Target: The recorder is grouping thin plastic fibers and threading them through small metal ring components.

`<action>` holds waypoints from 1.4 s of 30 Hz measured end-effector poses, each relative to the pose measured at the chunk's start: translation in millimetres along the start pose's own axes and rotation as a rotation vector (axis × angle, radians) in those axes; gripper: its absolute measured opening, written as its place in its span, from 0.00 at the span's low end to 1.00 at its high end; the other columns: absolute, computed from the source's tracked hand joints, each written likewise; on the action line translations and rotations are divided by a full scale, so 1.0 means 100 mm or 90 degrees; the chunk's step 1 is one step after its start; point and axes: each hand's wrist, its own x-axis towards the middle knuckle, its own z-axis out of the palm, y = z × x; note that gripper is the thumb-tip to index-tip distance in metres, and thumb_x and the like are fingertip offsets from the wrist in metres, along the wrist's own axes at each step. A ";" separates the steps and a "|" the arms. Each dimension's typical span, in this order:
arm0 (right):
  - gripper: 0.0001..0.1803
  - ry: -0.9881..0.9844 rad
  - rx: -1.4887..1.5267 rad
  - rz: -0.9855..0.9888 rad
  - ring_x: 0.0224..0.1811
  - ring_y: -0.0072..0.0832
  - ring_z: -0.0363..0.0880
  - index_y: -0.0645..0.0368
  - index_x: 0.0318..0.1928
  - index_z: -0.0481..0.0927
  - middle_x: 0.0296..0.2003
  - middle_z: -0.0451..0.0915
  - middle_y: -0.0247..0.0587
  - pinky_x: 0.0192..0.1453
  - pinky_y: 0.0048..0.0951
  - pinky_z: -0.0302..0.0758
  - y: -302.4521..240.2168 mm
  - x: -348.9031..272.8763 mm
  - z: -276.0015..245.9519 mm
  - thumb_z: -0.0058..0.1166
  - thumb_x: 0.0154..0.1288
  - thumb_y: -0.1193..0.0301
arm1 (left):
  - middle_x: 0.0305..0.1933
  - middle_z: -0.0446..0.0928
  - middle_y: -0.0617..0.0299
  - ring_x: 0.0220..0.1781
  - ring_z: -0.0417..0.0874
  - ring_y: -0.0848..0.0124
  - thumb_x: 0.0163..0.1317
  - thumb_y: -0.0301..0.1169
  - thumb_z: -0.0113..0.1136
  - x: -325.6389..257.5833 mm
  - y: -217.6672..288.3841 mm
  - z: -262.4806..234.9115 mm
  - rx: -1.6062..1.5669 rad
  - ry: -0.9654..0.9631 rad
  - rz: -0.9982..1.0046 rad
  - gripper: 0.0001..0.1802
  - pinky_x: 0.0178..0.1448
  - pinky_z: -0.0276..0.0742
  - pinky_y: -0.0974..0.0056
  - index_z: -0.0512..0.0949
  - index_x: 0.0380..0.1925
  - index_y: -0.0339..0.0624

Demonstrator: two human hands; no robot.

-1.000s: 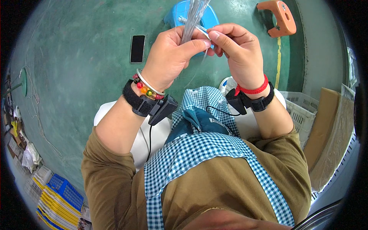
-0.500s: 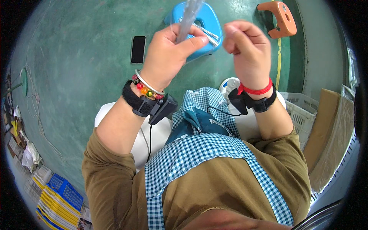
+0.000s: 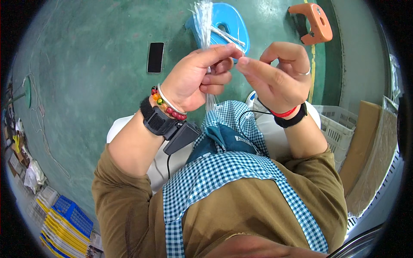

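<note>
The left hand [image 3: 201,71] is closed round a silvery strand bundle [image 3: 203,21] at upper centre, probably palmed like that so its thumb and forefinger are free by the right hand [image 3: 282,79], though I can't tell if that one's pinching anything.

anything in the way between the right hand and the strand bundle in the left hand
Yes: the thumb and fingers of the left hand lie between the right hand and the strand bundle, on its right side. No other obstacle is visible there.
</note>
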 end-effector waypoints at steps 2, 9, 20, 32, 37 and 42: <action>0.17 -0.028 0.015 -0.021 0.28 0.20 0.72 0.51 0.37 0.88 0.33 0.71 0.33 0.24 0.18 0.68 -0.01 0.01 -0.01 0.69 0.42 0.79 | 0.23 0.67 0.77 0.17 0.52 0.86 0.72 0.41 0.51 0.00 0.02 0.00 0.002 0.018 0.022 0.14 0.18 0.45 0.77 0.78 0.41 0.42; 0.16 -0.077 0.064 -0.086 0.31 0.24 0.78 0.51 0.37 0.88 0.38 0.76 0.35 0.25 0.20 0.73 0.01 0.01 0.00 0.66 0.43 0.78 | 0.36 0.79 0.70 0.18 0.57 0.86 0.71 0.38 0.54 -0.03 0.06 -0.08 -0.022 -0.033 -0.004 0.13 0.19 0.49 0.78 0.79 0.44 0.40; 0.17 -0.113 0.225 -0.184 0.21 0.26 0.70 0.57 0.38 0.85 0.38 0.74 0.40 0.21 0.24 0.66 -0.17 0.02 0.01 0.66 0.41 0.77 | 0.31 0.74 0.71 0.20 0.56 0.86 0.69 0.33 0.57 0.04 0.14 -0.17 -0.077 0.012 0.057 0.09 0.18 0.49 0.78 0.79 0.40 0.40; 0.13 -0.091 0.312 -0.109 0.23 0.27 0.74 0.57 0.37 0.86 0.34 0.78 0.38 0.24 0.25 0.71 -0.27 0.10 -0.06 0.67 0.46 0.77 | 0.36 0.80 0.67 0.20 0.57 0.84 0.67 0.32 0.60 0.04 0.27 -0.28 -0.109 0.098 0.168 0.09 0.20 0.51 0.78 0.79 0.41 0.38; 0.06 -0.005 0.318 0.313 0.26 0.28 0.77 0.61 0.33 0.85 0.32 0.80 0.40 0.31 0.21 0.72 -0.25 0.12 -0.08 0.66 0.52 0.80 | 0.39 0.82 0.61 0.21 0.60 0.87 0.67 0.31 0.60 -0.02 0.20 -0.04 0.239 0.174 0.313 0.09 0.20 0.53 0.78 0.80 0.42 0.37; 0.04 -0.005 0.418 0.581 0.29 0.14 0.75 0.62 0.37 0.86 0.33 0.82 0.32 0.31 0.17 0.70 -0.10 0.12 -0.08 0.63 0.61 0.77 | 0.36 0.83 0.58 0.38 0.83 0.74 0.64 0.26 0.63 -0.05 0.10 0.04 0.528 0.102 0.410 0.08 0.43 0.77 0.71 0.82 0.39 0.32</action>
